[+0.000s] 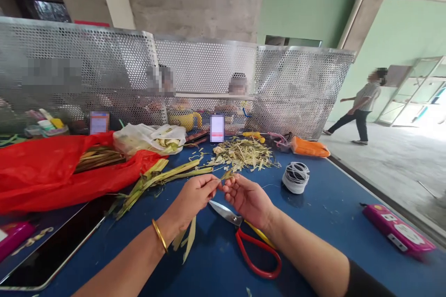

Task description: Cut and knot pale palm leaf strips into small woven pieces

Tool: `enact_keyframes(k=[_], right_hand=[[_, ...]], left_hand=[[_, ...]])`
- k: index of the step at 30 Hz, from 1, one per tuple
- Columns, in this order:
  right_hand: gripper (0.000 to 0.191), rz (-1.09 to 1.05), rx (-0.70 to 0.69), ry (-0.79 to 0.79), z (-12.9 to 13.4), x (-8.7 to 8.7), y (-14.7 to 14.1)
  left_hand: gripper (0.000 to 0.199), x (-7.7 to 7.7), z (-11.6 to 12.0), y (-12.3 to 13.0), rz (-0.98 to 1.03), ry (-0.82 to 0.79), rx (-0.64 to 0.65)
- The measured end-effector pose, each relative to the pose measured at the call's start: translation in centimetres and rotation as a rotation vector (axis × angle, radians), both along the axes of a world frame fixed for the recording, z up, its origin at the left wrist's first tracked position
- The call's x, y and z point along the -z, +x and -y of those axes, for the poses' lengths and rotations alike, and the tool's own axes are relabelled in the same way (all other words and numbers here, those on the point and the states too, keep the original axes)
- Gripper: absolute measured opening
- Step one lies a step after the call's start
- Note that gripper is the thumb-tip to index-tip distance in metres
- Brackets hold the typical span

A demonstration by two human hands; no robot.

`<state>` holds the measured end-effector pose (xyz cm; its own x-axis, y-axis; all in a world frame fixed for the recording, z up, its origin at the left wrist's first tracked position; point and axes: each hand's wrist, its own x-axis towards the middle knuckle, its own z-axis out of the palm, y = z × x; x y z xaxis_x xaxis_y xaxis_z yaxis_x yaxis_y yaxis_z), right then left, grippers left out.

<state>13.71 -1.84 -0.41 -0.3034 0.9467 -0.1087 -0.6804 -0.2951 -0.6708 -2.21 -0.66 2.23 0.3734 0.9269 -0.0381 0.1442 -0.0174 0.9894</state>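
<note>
Over the middle of the blue table, my left hand [195, 197], with a gold bangle at the wrist, pinches a dried plant strip [227, 175]. My right hand [250, 200] meets it fingertip to fingertip, its fingers curled on the same strip. Pale strips [190, 240] hang below my left hand. Scissors with red handles [258, 274] lie under and between my forearms, blades pointing up and left. A yellow stick-like thing [259, 233] shows partly beneath my right wrist. Beyond my hands lies a bundle of dry stalks [163, 174].
A heap of plant scraps [244, 152] lies behind my hands. A wire spool [295, 178] and a magenta pack [397, 231] are at right. Left are a red bag [38, 158] and a tablet [55, 248]. A perforated metal screen [205, 65] stands behind; a person [362, 102] walks at right.
</note>
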Motion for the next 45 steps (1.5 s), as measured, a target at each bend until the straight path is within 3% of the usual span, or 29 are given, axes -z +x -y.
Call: enact_keyframes(k=[3,5,10,13,15,21,24,29,34,39,45], right_hand=[[0.016,0.039,0.087,0.084,0.4,0.1,-0.5],[0.017,0.19,0.17,0.213,0.6,0.0,-0.8],[0.024,0.866,0.249,0.617,1.1,-0.4,-0.6],[0.023,1.192,0.236,0.78,1.3,-0.3,-0.3],[0.022,1.221,0.233,0.782,1.1,-0.2,-0.1],[0.018,0.979,0.195,0.697,0.2,-0.4,0.5],[0.021,1.106,0.165,0.679,-0.1,-0.6,1.0],[0.022,1.453,0.187,0.798,-0.2,-0.7,1.7],[0.023,1.524,0.156,0.824,-0.2,-0.9,1.7],[0.022,1.6,0.161,0.811,-0.3,-1.1,1.7],[0.021,1.73,0.19,0.743,-0.3,-1.3,2.0]], left_hand=[[0.034,0.5,-0.1,0.3,0.056,-0.105,-0.046],[0.033,0.9,-0.2,0.4,0.042,-0.091,-0.074],[0.027,2.4,-0.3,0.9,-0.168,0.051,-0.108],[0.027,2.9,-0.2,1.2,-0.183,0.028,-0.095],[0.024,2.7,-0.1,1.4,-0.102,-0.073,-0.086],[0.014,1.9,-0.1,1.2,0.093,-0.381,-0.071],[0.012,2.1,-0.5,0.9,0.17,-0.504,0.024],[0.014,2.7,-1.0,0.7,0.214,-0.654,0.048],[0.021,2.8,-0.9,0.7,0.253,-0.745,0.063],[0.024,2.9,-0.7,0.9,0.215,-0.745,0.091],[0.039,2.9,-0.2,1.2,0.036,-0.42,0.087]])
